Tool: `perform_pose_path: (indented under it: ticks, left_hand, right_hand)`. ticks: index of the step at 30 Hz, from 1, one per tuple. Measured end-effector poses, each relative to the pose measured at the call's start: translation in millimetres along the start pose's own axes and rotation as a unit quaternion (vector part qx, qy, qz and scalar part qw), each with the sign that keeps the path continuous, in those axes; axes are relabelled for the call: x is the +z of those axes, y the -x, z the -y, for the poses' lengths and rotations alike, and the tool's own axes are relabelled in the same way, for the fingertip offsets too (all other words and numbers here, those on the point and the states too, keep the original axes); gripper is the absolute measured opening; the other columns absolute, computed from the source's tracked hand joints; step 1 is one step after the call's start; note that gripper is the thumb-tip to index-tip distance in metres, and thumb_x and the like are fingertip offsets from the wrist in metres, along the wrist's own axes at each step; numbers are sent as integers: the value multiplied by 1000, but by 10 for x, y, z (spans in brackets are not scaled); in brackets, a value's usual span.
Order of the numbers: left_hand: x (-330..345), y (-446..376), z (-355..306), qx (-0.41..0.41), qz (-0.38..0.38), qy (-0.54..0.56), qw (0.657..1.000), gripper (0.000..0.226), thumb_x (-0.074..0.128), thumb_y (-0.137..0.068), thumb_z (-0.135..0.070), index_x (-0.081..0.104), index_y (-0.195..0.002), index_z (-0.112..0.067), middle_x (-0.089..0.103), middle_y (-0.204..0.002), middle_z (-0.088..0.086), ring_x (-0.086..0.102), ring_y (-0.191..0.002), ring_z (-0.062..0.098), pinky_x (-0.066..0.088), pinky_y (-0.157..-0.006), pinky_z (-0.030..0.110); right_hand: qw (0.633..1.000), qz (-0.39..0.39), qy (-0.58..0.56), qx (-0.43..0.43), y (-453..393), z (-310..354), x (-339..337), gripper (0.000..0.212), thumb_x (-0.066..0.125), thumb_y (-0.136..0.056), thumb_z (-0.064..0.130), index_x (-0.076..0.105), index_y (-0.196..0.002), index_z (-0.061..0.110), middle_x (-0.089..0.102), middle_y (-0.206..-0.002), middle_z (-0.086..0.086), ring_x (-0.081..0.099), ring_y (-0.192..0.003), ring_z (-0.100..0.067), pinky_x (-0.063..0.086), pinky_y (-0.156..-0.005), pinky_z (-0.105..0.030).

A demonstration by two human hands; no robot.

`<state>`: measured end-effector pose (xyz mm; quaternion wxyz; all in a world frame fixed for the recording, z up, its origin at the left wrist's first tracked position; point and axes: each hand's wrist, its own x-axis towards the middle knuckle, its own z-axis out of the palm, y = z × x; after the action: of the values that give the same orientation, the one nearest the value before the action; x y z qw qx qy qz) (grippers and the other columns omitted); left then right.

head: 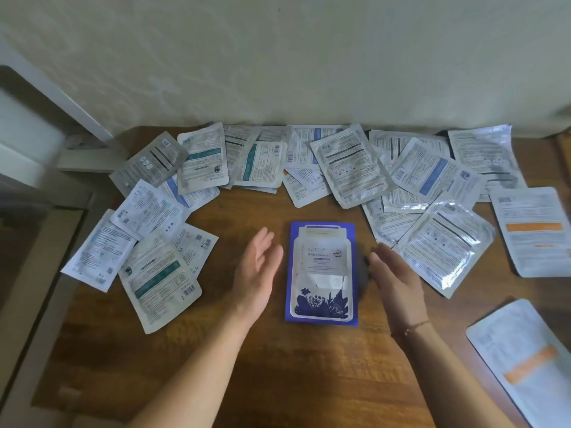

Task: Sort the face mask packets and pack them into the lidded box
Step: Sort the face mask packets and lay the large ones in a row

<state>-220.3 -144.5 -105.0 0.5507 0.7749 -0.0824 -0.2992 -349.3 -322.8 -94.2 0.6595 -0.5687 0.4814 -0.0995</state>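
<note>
A blue box (322, 273) with a jar picture lies flat in the middle of the wooden table (241, 359). My left hand (258, 273) hovers just left of it, fingers straight, palm facing the box. My right hand (392, 279) hovers just right of it, fingers straight, palm facing the box too. Neither hand holds anything. Several silver face mask packets (349, 162) lie scattered in an arc behind and beside the box, some with teal bands (157, 279), some with blue bands (432, 174).
Packets with orange bands lie at the right (533, 230) and near right (528, 359). A pale wall (278, 57) rises behind the table. A white frame (61, 100) stands at the far left. The table's left edge drops off beside a beige strip (37, 273).
</note>
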Motion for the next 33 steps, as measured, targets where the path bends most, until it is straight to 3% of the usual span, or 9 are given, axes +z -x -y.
perform_pose_path:
  ticks: [3, 5, 8, 10, 14, 17, 20, 26, 33]
  left_hand:
    - [-125, 308, 409, 109, 5, -270, 957, 99, 53, -69, -85, 20, -151, -39, 37, -151, -15, 24, -144, 4, 22, -115, 35]
    - [-78, 457, 568, 107, 22, -349, 931, 102, 56, -67, -84, 7, -149, -48, 28, -156, -10, 9, -147, 12, 18, -119, 39]
    - [92, 594, 531, 42, 35, -305, 951, 107, 67, -69, -72, 6, -152, -44, 16, -157, -8, 5, -144, 11, 21, -119, 41]
    - [165, 648, 489, 51, 19, -255, 965, 101, 57, -72, -78, 11, -153, -38, 22, -153, -13, 11, -141, 4, 25, -118, 41]
    - [183, 637, 396, -13, 30, -154, 988, 90, 49, -74, -79, 15, -150, -43, 22, -134, -43, 23, -139, -2, 32, -116, 41]
    - [167, 605, 317, -56, 27, -73, 995, 87, 53, -70, -77, 19, -145, -49, 34, -145, -24, 34, -135, 0, 38, -111, 29]
    - [131, 599, 289, -62, 21, -61, 996, 87, 52, -72, -73, 22, -147, -44, 37, -149, -17, 34, -131, -4, 34, -99, 15]
    - [-51, 564, 355, -66, -14, -54, 996, 96, 50, -63, -82, 25, -147, -42, 39, -148, -13, 42, -126, -1, 45, -93, 16]
    - [-324, 478, 326, -61, -21, -57, 996, 87, 55, -73, -69, 26, -148, -38, 42, -149, -10, 44, -123, -1, 43, -79, 8]
  right_hand:
    - [1000, -12, 25, 8, 137, -81, -92, 45, 66, -90, 19, 55, -133, 18, 63, -125, 1, 60, -112, -12, 46, -103, -39]
    - [999, 1, 37, 20, 181, -119, -66, 45, 66, -89, 18, 55, -133, 16, 64, -122, 1, 61, -111, -14, 47, -103, -42]
    - [998, 5, -4, 61, 161, -109, -3, 45, 65, -90, 18, 54, -133, 12, 64, -122, -5, 64, -105, -18, 52, -91, -38]
    - [996, 10, -38, 86, 131, -95, 38, 45, 63, -91, 16, 52, -134, 7, 66, -117, -12, 66, -97, -19, 52, -79, -31]
    - [992, 8, -65, 104, 119, -64, 107, 44, 62, -92, 14, 52, -133, 2, 67, -93, -11, 65, -83, -21, 50, -71, -31]
    - [991, 9, -75, 106, 99, -62, 144, 44, 63, -91, 14, 53, -131, 1, 65, -84, -10, 63, -76, -20, 49, -69, -33]
    - [992, 12, -75, 102, 107, -56, 202, 44, 63, -91, 14, 53, -132, 1, 66, -89, -11, 63, -78, -20, 50, -71, -33]
    - [992, 30, -67, 107, 162, -58, 461, 47, 63, -91, 13, 49, -135, 1, 68, -101, -16, 65, -89, -25, 52, -81, -38]
    - [990, 53, -51, 118, 136, -61, 664, 50, 65, -90, 16, 48, -135, 4, 69, -109, -16, 66, -102, -27, 50, -98, -46]
